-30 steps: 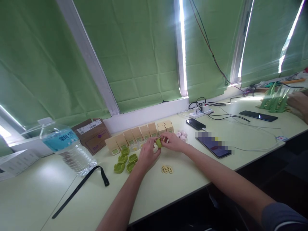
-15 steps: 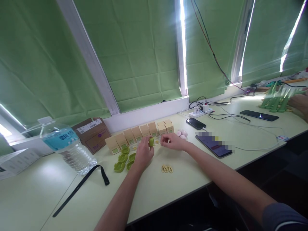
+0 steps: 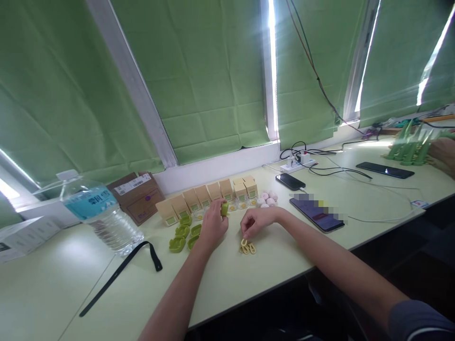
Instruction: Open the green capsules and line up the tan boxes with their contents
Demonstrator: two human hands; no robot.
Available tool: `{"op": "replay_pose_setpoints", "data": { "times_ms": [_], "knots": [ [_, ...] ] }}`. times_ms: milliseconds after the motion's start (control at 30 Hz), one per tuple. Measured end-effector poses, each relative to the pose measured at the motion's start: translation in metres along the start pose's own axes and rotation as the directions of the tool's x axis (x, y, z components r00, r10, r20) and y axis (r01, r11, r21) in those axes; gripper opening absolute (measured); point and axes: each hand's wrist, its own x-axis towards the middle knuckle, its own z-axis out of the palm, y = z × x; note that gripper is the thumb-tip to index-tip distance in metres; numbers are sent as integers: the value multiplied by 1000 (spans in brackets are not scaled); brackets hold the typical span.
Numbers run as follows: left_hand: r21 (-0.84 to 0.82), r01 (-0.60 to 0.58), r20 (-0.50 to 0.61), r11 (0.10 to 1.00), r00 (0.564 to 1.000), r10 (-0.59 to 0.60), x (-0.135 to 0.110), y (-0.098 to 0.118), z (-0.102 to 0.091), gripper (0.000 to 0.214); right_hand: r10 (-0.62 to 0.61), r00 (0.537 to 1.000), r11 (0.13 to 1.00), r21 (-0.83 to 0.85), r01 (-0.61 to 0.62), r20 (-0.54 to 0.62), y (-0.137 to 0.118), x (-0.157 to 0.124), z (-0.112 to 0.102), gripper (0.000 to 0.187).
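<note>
My left hand (image 3: pixel 214 221) is closed round a small green piece (image 3: pixel 224 209), whose edge shows past the fingers beside the row of cards. The thumb and fingers of my right hand (image 3: pixel 259 220) pinch a pale yellow loop (image 3: pixel 243 242) just above several more yellow loops (image 3: pixel 251 248) on the table. Left of my left hand lie several green moulded shapes (image 3: pixel 177 244), like shallow cups. Small clear pieces with yellow faces (image 3: pixel 242 205) stand in front of the tan cards (image 3: pixel 214 191). Pinkish white balls (image 3: pixel 270 202) sit to their right.
A large water bottle (image 3: pixel 101 213), a brown carton (image 3: pixel 138 199) and a black strap (image 3: pixel 117 279) are on the left. Two phones (image 3: pixel 316 214) (image 3: pixel 290 181) lie right of the balls, with a power strip (image 3: pixel 297 165) behind. Another person's hand (image 3: pixel 442 151) is at green spiky pieces (image 3: pixel 408 147).
My right hand has moved from the clear pieces towards me, down to the yellow loops, and now pinches one. My left hand stays in place with the green piece.
</note>
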Motion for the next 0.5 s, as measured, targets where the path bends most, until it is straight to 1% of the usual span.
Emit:
{"op": "replay_pose_setpoints", "data": {
  "times_ms": [133, 233, 300, 367, 433, 500],
  "knots": [
    [3, 3, 6, 1000, 1000, -3, 0, 0, 0, 51, 65, 998, 996, -57, -63, 25, -3, -3, 1, 35],
    [-3, -1, 5, 1000, 1000, 1, -1, 1, 0, 51, 82, 997, 991, -104, -82, -13, -5, -1, 4, 38],
    [-5, 0, 16, 1000, 1000, 0, -1, 2, -1, 52, 64, 993, 986, -146, -79, -101, -5, 1, 6, 38],
    [-1, 14, 40, 1000, 999, -14, -1, 3, -2, 52, 35, 968, 968, -231, -94, -247, -4, 5, 7, 38],
    [-6, 26, 74, 1000, 997, -25, -2, 5, -3, 51, -11, 916, 940, -317, -128, -402, -1, 8, 8, 36],
    [-43, 11, 113, 999, 994, -7, -3, 9, -4, 48, -48, 865, 916, -366, -161, -500, 1, 11, 9, 34]
  ]
}}
